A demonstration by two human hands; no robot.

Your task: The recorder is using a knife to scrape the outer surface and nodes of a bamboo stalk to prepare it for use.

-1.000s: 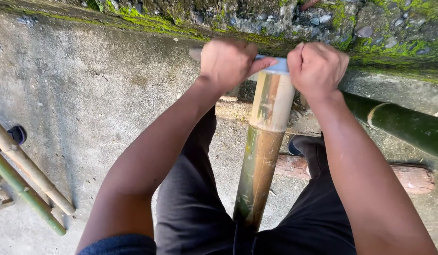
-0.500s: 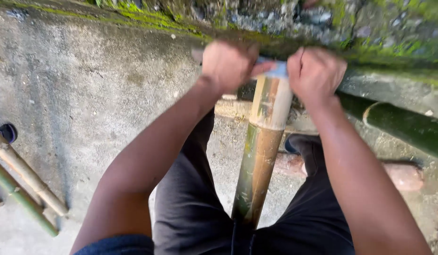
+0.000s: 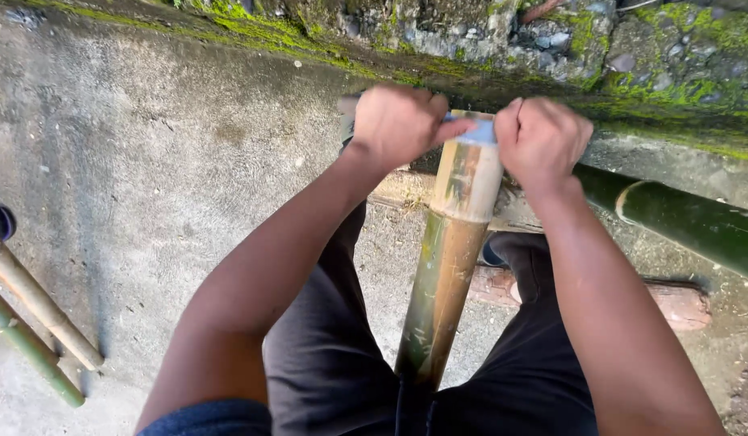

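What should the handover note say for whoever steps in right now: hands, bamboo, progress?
Left hand: fist closed on one end of a blade lying across the bamboo pole.
Right hand: fist closed on the blade's other end.
Pole: held between the legs, slanting up toward the mossy stone wall; the upper section is pale and scraped, the lower part brown-green.
Nearby: a green bamboo pole on the right, thinner bamboo sticks on the concrete at left.
Done: top section looks stripped. Left: the skin lower down, as far as can be seen.
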